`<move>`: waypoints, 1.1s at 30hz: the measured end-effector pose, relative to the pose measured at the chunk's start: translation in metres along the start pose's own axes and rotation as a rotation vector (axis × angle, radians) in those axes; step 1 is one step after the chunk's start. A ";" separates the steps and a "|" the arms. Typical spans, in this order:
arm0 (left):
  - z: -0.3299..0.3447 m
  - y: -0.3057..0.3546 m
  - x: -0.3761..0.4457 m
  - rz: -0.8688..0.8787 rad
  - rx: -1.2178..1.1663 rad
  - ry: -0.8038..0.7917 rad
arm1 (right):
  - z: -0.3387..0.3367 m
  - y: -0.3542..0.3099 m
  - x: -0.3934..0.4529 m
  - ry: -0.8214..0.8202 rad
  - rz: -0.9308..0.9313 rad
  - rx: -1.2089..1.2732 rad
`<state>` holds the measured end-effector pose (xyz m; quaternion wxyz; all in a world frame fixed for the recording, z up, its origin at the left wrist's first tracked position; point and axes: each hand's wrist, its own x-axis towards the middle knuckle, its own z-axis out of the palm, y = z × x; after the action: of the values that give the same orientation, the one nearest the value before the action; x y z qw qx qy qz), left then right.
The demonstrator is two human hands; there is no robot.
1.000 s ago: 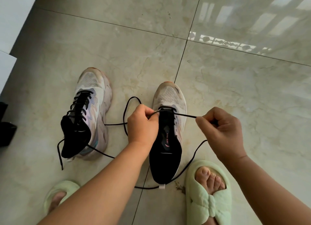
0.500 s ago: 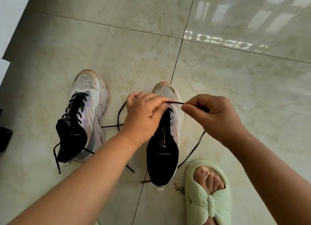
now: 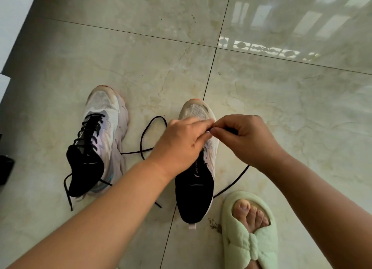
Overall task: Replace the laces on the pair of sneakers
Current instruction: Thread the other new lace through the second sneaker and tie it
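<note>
1. A person stands over a pale marble-look tiled floor (image 3: 161, 67), looking down at a pair of white-and-black sneakers that sit side by side, toes toward twelve o'clock.
2. The sneaker at nine o'clock (image 3: 98, 142) already carries a black lace through all the eyelets I can see; its loose ends trail on the floor toward six o'clock, untied.
3. The centre sneaker (image 3: 196, 172) is the one in hand — its black lace (image 3: 149, 132) looks barely started, with long slack looping on the floor at ten o'clock and another run curving out at four o'clock.
4. The left hand (image 3: 181, 144) hovers over the forefoot, fingers curled; its grip seems to be pinching the lace at the fingertips, though the contact itself is hidden.
5. The right hand (image 3: 247, 138), fingertips touching the left's, has its grip clamped on the lace between thumb and forefinger.
6. A foot in a pale green slipper (image 3: 249, 234) rests at five o'clock, just beside the heel.
7. By my judgement roughly half is done — one shoe laced, the other needing nearly all its rows, then both tied.
</note>
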<state>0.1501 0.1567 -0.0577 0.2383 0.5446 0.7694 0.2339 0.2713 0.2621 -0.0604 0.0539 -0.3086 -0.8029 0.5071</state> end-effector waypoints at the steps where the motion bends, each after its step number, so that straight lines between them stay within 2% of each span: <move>1: -0.001 -0.004 -0.002 -0.021 0.008 0.025 | -0.001 0.001 0.000 -0.009 0.014 0.000; 3: -0.005 -0.018 -0.005 -0.115 0.104 0.140 | -0.003 0.004 -0.001 -0.010 0.050 0.011; 5: -0.011 -0.037 -0.006 -0.336 0.227 0.197 | -0.006 0.008 -0.002 0.015 0.092 0.034; 7: -0.017 -0.051 -0.009 -0.524 0.395 0.109 | -0.008 0.011 -0.003 0.025 0.121 0.045; 8: -0.018 -0.054 -0.010 -0.548 0.446 0.058 | -0.008 0.012 -0.003 0.021 0.129 0.046; 9: -0.016 -0.054 -0.012 -0.506 0.451 0.037 | -0.007 0.011 -0.003 0.011 0.131 0.046; 13: 0.002 -0.020 -0.012 -0.094 0.268 0.040 | 0.001 0.006 0.001 -0.030 0.105 0.021; 15: 0.011 -0.005 -0.009 -0.007 0.237 0.064 | 0.002 0.004 0.002 -0.039 0.078 -0.009; 17: 0.012 -0.005 -0.006 -0.043 0.235 0.130 | 0.001 0.003 0.001 -0.034 0.092 -0.003; 19: 0.007 -0.015 -0.003 -0.155 0.292 0.176 | -0.003 0.005 -0.001 -0.027 0.130 0.065; 22: 0.000 -0.034 -0.003 -0.332 0.412 0.165 | -0.009 0.007 -0.005 -0.075 0.172 0.186; 27: -0.002 -0.051 -0.007 -0.445 0.464 0.169 | -0.014 0.011 -0.008 -0.163 0.217 0.379; 30: 0.000 -0.047 -0.007 -0.424 0.413 0.148 | -0.013 0.014 -0.009 -0.186 0.193 0.469; 33: 0.005 -0.032 -0.010 -0.300 0.322 0.175 | -0.008 0.013 -0.011 -0.161 0.143 0.395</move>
<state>0.1325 0.1381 -0.0801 0.1126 0.4328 0.8869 0.1164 0.2892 0.2658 -0.0651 0.0129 -0.3067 -0.6660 0.6799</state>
